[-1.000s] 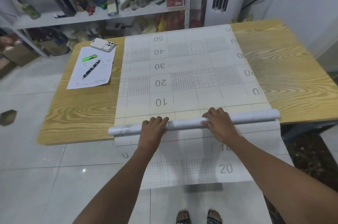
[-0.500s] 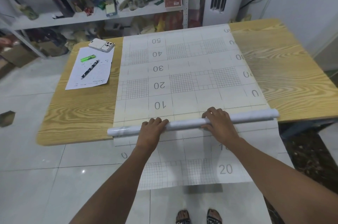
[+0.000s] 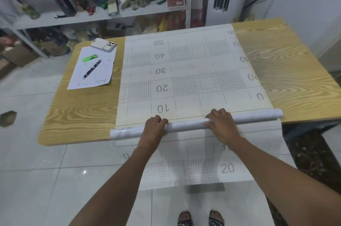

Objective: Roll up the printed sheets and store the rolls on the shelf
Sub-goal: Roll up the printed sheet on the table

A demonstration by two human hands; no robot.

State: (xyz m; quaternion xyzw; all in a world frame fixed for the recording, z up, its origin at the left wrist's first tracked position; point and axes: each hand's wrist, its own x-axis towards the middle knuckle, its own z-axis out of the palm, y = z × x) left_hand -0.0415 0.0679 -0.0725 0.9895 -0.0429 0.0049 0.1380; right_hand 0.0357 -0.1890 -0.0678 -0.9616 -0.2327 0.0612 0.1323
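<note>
Both the left hand [image 3: 154,127] and right hand [image 3: 222,126] press curled fingers on the white roll [image 3: 186,124], at the near edge of the wooden table [image 3: 81,115].

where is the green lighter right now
In the head view, the small green lighter lies on the white paper sheet at the table's far left, between phone and pen.

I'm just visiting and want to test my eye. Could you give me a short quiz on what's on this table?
1. True or false: both hands rest on the roll.
2. What lies on the small paper beside the pen? A) green lighter B) scissors C) tape
3. Which printed number on the printed sheet lies closest to the left hand?

Key: 1 true, as the right hand is there too; 2 A; 3 10.
</note>
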